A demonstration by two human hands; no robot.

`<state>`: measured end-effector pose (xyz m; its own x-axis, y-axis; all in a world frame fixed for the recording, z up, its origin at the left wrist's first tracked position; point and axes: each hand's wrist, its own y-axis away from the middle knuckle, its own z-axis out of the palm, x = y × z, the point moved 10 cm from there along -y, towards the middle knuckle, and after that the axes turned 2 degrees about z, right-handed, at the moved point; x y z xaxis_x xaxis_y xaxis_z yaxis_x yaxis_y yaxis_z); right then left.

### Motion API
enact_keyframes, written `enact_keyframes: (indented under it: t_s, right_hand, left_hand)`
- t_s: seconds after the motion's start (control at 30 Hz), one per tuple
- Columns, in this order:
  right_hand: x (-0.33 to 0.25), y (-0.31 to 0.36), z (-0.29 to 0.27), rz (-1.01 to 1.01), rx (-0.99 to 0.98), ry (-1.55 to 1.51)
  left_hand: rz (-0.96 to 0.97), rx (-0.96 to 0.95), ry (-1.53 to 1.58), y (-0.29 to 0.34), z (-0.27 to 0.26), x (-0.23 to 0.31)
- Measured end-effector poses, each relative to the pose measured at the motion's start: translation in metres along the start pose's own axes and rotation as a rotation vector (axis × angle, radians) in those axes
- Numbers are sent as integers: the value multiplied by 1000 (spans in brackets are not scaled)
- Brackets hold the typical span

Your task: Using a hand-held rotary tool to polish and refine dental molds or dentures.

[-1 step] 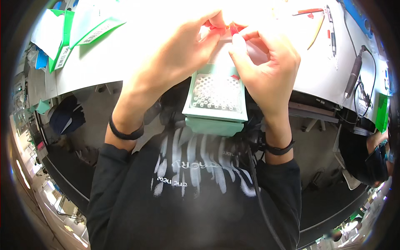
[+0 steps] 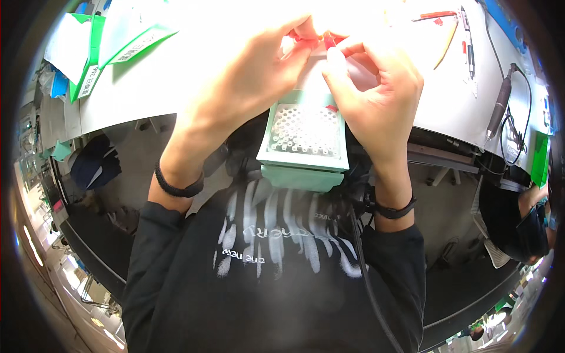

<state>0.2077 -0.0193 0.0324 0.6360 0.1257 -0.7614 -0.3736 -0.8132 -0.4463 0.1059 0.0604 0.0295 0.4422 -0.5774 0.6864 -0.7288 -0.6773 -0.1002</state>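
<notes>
At the far middle, over the bright white table, my two hands meet fingertip to fingertip. The right hand is closed in a pinch on a small red piece. My left hand is also pinched closed, just left of that piece. A tiny yellowish bit shows between the two sets of fingertips, but glare hides what the left fingers hold. Below the hands stands a pale green box with a white perforated top, near the table's front edge. A small red scrap lies at its upper right.
Green-and-white packets lie at the far left. Toward the right are a red-brown stick, a thin tan tool, pens and a dark corded handpiece. Another person's arm shows at the right edge.
My hands and the red piece have barely shifted. Both hands keep the same pinch.
</notes>
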Motion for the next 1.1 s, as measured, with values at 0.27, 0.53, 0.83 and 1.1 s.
enact_keyframes:
  t_s: [0.27, 0.53, 0.83, 1.1]
  right_hand:
    - [2, 1, 2, 10, -17, 12]
    - [4, 1, 5, 27, -50, 11]
    - [3, -1, 4, 28, -14, -15]
    - [4, 3, 5, -1, -10, 56]
  left_hand:
    - [-40, 102, 93, 10, -5, -4]
    - [36, 124, 13, 11, -1, 0]
    - [66, 104, 44, 10, -8, -3]
    - [50, 170, 47, 13, -10, -2]
